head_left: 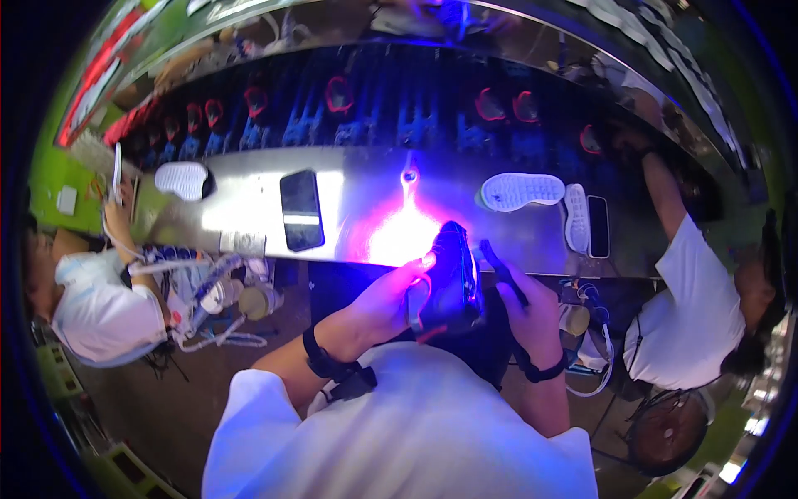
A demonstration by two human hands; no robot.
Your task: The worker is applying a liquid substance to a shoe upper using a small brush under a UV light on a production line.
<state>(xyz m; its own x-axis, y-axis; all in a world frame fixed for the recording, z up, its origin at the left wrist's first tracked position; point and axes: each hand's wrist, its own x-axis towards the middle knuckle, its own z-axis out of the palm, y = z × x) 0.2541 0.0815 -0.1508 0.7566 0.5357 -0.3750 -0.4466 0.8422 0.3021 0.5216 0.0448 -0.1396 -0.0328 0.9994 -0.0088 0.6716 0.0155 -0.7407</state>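
A dark shoe upper (453, 279) is in front of my body, just over the near edge of the metal bench. My left hand (381, 301) grips it from the left side, the thumb up near its far end. To the right of it, my right hand (534, 320) is closed round a slim dark tool (504, 273). The tool's tip points away from me and toward the bench; its exact kind I cannot make out. Glare of bright pink and violet light (403, 237) falls on the bench just beyond the upper and washes out detail there.
White shoe soles (522, 192) lie on the bench (349, 191) at right, another sole (181, 179) at left. Two phones (302, 210) rest there too. Behind runs a dark rack (374, 100) with red-lit loops. Co-workers sit at left (108, 303) and right (694, 308); a fan (669, 428) stands lower right.
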